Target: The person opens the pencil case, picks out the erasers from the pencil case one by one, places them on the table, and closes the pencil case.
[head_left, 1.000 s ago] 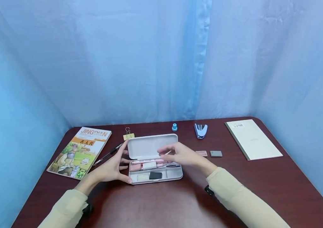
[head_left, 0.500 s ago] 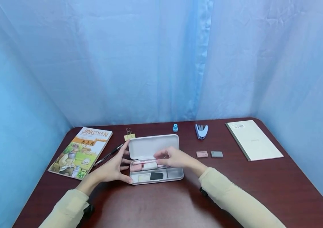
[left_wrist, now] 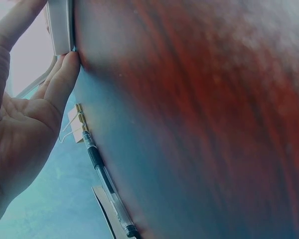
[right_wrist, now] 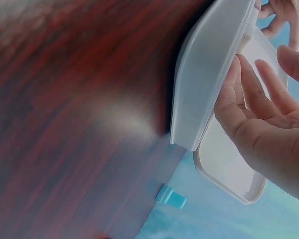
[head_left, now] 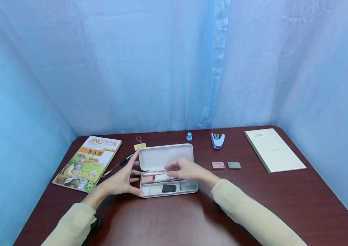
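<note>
An open white pencil case stands mid-table, its lid raised. My left hand braces the case's left end, thumb at the front corner and straight fingers along the side and lid. My right hand reaches into the rear compartment from the right. Its fingertips are at the right end of a white eraser; whether they pinch anything is hidden. Left of that eraser lies a pink eraser, with a pink-and-white pen behind. The front compartment holds a cream block and a black eraser.
Left are a magazine, a black pen and a yellow binder clip. Behind the case stands a small blue bottle-shaped item, then a blue stapler. Rightward lie pink and grey blocks and a notebook.
My right hand has lowered from above the case into the rear compartment and shifted slightly left to the white eraser's end. My left hand keeps its place on the case.
</note>
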The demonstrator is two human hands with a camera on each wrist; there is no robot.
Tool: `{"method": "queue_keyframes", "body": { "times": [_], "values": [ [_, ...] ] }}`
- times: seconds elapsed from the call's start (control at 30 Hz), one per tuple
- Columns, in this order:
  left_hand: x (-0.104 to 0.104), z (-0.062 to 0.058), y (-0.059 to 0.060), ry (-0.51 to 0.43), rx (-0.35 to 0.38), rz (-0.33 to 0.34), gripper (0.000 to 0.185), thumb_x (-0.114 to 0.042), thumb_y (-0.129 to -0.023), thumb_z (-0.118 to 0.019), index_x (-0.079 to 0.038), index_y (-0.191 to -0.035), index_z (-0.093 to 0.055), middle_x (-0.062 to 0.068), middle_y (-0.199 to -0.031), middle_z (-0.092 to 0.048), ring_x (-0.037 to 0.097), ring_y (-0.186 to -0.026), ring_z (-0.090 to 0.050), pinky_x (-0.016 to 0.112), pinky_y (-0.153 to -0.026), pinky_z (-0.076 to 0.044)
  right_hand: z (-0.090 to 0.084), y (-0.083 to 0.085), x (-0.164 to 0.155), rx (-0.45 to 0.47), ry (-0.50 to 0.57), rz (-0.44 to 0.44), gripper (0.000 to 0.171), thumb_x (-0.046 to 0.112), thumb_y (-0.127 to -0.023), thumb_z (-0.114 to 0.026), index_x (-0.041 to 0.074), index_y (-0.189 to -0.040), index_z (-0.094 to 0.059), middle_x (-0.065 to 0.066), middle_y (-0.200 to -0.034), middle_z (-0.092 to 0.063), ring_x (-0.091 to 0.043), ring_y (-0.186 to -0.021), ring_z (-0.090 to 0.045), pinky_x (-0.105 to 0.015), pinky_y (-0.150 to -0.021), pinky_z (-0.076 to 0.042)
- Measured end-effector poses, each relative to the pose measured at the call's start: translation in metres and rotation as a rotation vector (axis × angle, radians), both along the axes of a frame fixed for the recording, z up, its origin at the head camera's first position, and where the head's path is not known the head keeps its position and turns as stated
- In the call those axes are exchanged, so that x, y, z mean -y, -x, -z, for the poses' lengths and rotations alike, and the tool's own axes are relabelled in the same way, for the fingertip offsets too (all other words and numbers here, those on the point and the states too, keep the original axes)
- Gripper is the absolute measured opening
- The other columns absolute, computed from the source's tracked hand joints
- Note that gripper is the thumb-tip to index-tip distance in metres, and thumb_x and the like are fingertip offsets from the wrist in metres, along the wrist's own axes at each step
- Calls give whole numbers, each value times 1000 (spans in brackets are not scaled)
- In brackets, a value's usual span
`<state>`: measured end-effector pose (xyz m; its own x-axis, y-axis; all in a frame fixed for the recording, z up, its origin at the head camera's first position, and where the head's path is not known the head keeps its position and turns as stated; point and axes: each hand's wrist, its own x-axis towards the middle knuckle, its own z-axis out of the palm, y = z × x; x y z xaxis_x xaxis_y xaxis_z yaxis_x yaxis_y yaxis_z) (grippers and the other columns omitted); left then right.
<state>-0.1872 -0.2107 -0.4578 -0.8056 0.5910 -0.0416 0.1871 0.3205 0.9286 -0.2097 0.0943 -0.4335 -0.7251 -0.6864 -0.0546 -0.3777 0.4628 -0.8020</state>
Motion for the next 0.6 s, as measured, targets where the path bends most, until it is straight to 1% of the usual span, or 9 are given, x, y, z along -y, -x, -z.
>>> {"method": "queue_keyframes", "body": {
  "times": [0.17,0.37,0.5,0.6],
  "values": [
    [0,-1,0,-11,3,3,148,-5,-67,-96,-51,-157,11,19,-147,-28,39,-131,-51,51,-105,-47,-1,0,5,5,-4,1,33,14,-99,-65,-4,-126,-68,-12,-119,-71,-23,-114,-65,-32,-98,-52],
    [0,-1,0,-6,6,-1,147,-5,-67,-96,-51,-157,11,19,-147,-29,38,-131,-51,50,-105,-47,0,2,7,-11,-25,13,29,12,-97,-67,-2,-122,-71,-11,-115,-72,-22,-109,-67,-33,-95,-54],
    [0,-1,-1,0,10,-8,147,-6,-67,-96,-51,-157,11,19,-148,-28,38,-131,-51,50,-105,-47,0,3,7,-5,-54,40,26,12,-97,-67,-2,-118,-72,-9,-111,-73,-19,-105,-66,-31,-92,-55],
    [0,0,-1,6,11,-14,147,-6,-67,-96,-51,-157,11,19,-148,-28,38,-131,-50,50,-106,-47,-2,3,6,4,-76,65,23,12,-97,-68,0,-116,-73,-6,-108,-73,-15,-99,-64,-29,-87,-54]
  ]
}}
